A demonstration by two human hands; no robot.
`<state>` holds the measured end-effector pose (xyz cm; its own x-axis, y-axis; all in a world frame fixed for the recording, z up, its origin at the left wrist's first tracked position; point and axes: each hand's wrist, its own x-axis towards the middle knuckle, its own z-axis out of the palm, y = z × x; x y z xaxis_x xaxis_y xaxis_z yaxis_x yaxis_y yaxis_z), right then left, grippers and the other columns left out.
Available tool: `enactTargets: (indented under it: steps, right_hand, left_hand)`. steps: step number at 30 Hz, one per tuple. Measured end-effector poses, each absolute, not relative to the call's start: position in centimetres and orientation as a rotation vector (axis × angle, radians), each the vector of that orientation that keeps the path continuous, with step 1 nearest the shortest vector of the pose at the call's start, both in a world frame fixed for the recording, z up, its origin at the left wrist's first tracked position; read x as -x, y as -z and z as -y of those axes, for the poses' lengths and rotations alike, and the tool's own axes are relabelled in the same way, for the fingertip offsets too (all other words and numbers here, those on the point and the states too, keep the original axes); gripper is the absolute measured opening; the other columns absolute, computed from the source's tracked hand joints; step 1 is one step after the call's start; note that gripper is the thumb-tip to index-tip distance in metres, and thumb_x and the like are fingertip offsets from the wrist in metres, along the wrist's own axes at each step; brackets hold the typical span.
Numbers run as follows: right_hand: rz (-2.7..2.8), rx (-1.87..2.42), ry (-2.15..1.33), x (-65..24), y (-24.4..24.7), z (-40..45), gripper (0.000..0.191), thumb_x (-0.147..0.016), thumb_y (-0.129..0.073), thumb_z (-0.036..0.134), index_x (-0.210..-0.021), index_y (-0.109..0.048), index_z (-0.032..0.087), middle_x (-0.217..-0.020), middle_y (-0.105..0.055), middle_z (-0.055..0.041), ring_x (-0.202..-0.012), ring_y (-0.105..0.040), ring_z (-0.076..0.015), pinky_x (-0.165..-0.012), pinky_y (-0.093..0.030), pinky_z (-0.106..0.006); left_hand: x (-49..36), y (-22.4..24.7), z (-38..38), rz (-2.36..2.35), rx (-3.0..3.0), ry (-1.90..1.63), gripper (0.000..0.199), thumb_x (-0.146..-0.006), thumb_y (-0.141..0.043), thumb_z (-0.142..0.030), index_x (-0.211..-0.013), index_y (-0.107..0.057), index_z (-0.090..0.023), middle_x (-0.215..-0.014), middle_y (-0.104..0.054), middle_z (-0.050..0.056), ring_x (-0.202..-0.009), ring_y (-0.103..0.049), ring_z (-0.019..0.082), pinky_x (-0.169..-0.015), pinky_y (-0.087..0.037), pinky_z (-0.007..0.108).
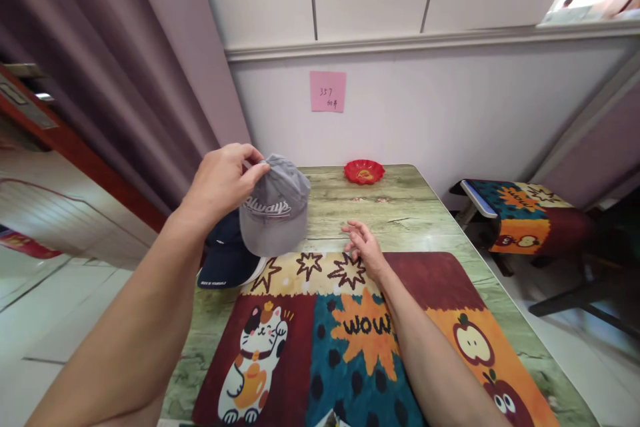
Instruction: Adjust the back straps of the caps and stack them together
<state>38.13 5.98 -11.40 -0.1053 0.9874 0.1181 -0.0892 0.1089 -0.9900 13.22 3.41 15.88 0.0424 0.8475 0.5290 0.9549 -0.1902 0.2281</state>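
Observation:
My left hand (pixel 227 180) pinches the crown of a grey cap (pixel 277 213) with white "Always" lettering, holding it up at the table's left side, its brim pointing down. Partly behind my left wrist and the grey cap, a navy cap (pixel 227 257) rests at the table's left edge. My right hand (pixel 364 245) hovers near the far edge of a colourful mat (pixel 295 320), its fingers loosely curled and apart with nothing in them. The mat shows a cat, a "WOW" burst and apples.
A red scalloped dish (pixel 364 172) sits at the back of the wooden table (pixel 325 203). Behind it, a pink note (pixel 328 91) is on the wall. A mat-covered stool (pixel 530 210) stands to the right. A purple curtain (pixel 150 47) hangs at left.

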Motion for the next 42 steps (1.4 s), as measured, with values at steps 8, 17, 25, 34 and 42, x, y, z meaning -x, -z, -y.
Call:
enactTargets:
  steps: [8, 17, 25, 34, 42]
  right_hand:
    - [1.090, 0.616, -1.874, -39.5, 11.8, -5.7, 0.052, -0.068, -0.073, 0.063, -0.094, -0.064, 0.019, -0.058, -0.056, 0.0048, -0.038, -0.027, -0.0040, -0.037, -0.018, -0.019]
    - [0.871, 0.652, -1.599, -38.8, 11.8, -7.7, 0.035, -0.075, -0.076, 0.038, -0.105, -0.062, 0.026, -0.097, -0.066, -0.0015, -0.080, -0.067, -0.0139, -0.069, -0.055, -0.026]
    - [0.645, 0.685, -1.363, -39.7, 12.3, -8.7, 0.055, -0.079, -0.068, 0.043, -0.130, -0.052, 0.034, -0.155, -0.036, -0.0045, -0.132, -0.050, -0.0240, -0.102, -0.048, -0.045]
    - [0.885, 1.045, -0.921, -39.8, 14.0, -8.9, 0.050, -0.080, -0.064, 0.047, -0.121, -0.057, 0.018, -0.129, -0.060, -0.0144, -0.118, -0.059, -0.0250, -0.100, -0.047, -0.042]
    - [0.886, 1.164, -0.773, -39.7, 14.2, -8.4, 0.041, -0.084, -0.058, 0.047, -0.110, -0.062, 0.015, -0.109, -0.068, -0.0140, -0.094, -0.065, -0.0232, -0.085, -0.052, -0.038]
  left_hand:
    - [-17.5, -13.8, -6.1, 2.004, 2.360, 0.946, 0.024, -0.079, -0.061, -0.041, -0.077, -0.069, -0.018, -0.059, -0.063, -0.002, -0.056, -0.057, 0.014, -0.057, -0.043, 0.024]
    - [-22.1, -10.4, -10.1, 1.854, 2.374, 1.106, 0.012, -0.082, -0.062, -0.029, -0.075, -0.060, -0.019, -0.069, -0.064, 0.002, -0.067, -0.060, 0.018, -0.068, -0.046, 0.030]
    - [-21.9, 4.7, -5.9, 1.706, 2.510, 1.136, 0.008, -0.084, -0.058, -0.020, -0.078, -0.054, -0.022, -0.088, -0.059, 0.006, -0.086, -0.060, 0.023, -0.080, -0.048, 0.034]
    - [-20.2, 9.3, -3.5, 1.989, 2.362, 1.382, 0.008, -0.085, -0.054, -0.025, -0.080, -0.059, -0.023, -0.090, -0.064, 0.006, -0.067, -0.062, 0.020, -0.073, -0.051, 0.036]
    - [-20.7, 9.5, -6.2, 2.069, 2.201, 1.516, 0.010, -0.085, -0.055, -0.026, -0.092, -0.060, -0.022, -0.095, -0.066, 0.007, -0.056, -0.059, 0.016, -0.070, -0.052, 0.036]
